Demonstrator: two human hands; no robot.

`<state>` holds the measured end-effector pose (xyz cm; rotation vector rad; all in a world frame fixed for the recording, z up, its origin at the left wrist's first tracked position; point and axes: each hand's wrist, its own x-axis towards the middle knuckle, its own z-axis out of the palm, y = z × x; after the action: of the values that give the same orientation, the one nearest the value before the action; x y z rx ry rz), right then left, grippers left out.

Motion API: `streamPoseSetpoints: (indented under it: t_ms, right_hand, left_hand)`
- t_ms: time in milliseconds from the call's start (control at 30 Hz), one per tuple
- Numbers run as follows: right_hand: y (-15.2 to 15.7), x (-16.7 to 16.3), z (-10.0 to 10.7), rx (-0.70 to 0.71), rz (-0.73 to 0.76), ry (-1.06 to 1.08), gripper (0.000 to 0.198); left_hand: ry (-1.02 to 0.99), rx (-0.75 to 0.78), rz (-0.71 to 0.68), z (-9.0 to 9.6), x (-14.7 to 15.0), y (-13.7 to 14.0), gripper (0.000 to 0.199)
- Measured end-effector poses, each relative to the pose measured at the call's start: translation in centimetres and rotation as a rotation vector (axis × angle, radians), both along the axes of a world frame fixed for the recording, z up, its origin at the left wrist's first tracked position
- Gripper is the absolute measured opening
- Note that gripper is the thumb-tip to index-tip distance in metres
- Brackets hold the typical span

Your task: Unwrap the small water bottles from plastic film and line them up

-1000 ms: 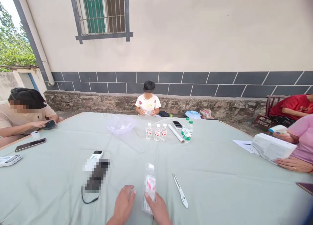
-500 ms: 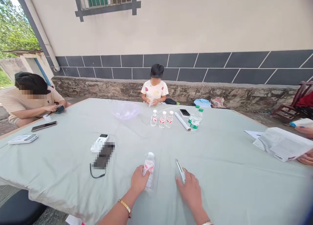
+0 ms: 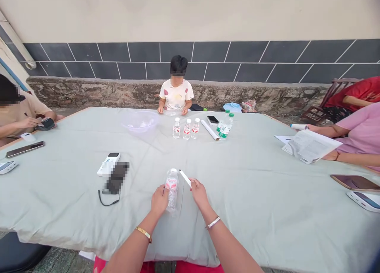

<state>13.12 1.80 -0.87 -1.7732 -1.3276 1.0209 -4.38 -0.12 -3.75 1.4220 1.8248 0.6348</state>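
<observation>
My left hand (image 3: 160, 200) is closed around the side of a clear plastic bottle (image 3: 171, 184) with a white cap and a red-and-white label. Clear film seems to surround the bottle's lower end. My right hand (image 3: 199, 192) pinches a slim white pen-like tool (image 3: 185, 178) with a dark tip; its exact kind is unclear. The tool slants up and left, its tip close beside the bottle's neck. Further off on the cloth-covered table (image 3: 243, 201) stand several similar small bottles (image 3: 187, 130).
Left of the bottle lie a white device (image 3: 108, 164) and a blurred dark item with a strap (image 3: 108, 201). Farther back are a clear basin (image 3: 141, 120), a white roll (image 3: 209, 129) and green-capped bottles (image 3: 227, 127). Papers (image 3: 310, 146) are in a person's hands at right.
My right hand has moved left with the pen-like tool, bringing it beside the bottle. My left hand stays on the bottle. The view has turned right and down.
</observation>
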Motion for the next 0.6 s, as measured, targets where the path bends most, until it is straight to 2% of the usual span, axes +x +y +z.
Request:
streamPoseSetpoints:
  t_ms: [133,233,333,400,467,533,600]
  right_hand:
    - [-2.3,-0.5,-0.2,0.024,0.06,0.031,0.048]
    - [-6.2,0.4,-0.2,0.082,0.155,0.037,0.051]
    - [-10.2,1.4,0.6,0.11,0.3,0.014,0.048]
    - [-11.9,2.2,1.5,0.065,0.426,0.01,0.044]
    - [-12.1,3.2,2.1,-0.013,0.516,0.01,0.042]
    - [-11.0,4.3,2.2,-0.035,0.451,-0.024,0.045]
    - [-8.8,5.5,1.6,0.015,0.247,-0.146,0.05]
  left_hand:
    - [-0.021,0.013,0.024,-0.1,-0.1,0.0,0.046]
    - [-0.034,0.024,0.031,-0.3,-0.1,-0.1,0.045]
    - [-0.044,0.022,0.042,-0.3,-0.2,-0.1,0.043]
    - [-0.05,0.019,0.048,-0.4,-0.3,-0.1,0.041]
    - [-0.06,0.017,0.051,-0.3,-0.4,-0.1,0.04]
    - [-0.07,0.021,0.052,-0.3,-0.4,-0.2,0.042]
    - [-0.077,0.031,0.057,-0.3,-0.4,-0.3,0.043]
